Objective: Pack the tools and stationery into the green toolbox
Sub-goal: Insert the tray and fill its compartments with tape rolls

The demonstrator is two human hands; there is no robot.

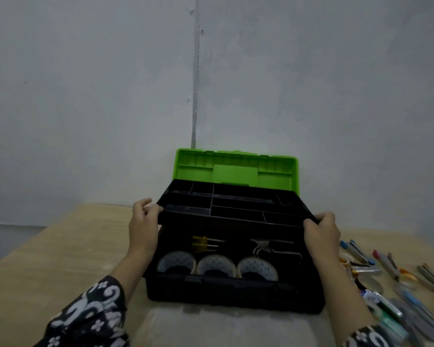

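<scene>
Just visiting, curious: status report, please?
Left hand and right hand grip black tray above open green toolbox. Tape rolls inside. Stationery waits right.

You are looking at a toolbox whose lid [236, 169] is showing as bright green moulded plastic, smooth with a slight sheen. The tray [236, 209] you are gripping and the box body [236, 294] are showing as black plastic, matt and dull. Three tape rolls [217, 266] inside are reading as pale, glossy film. Two small tools with handles [199, 242] of translucent yellow plastic are lying beside bare metal parts [263, 249]. The table [60, 246] is appearing as light, unvarnished wood, matt. Your sleeve [90, 314] is showing as soft printed cloth. Along the right edge, the loose stationery [386, 269] is glinting as metal and coloured plastic.
</scene>
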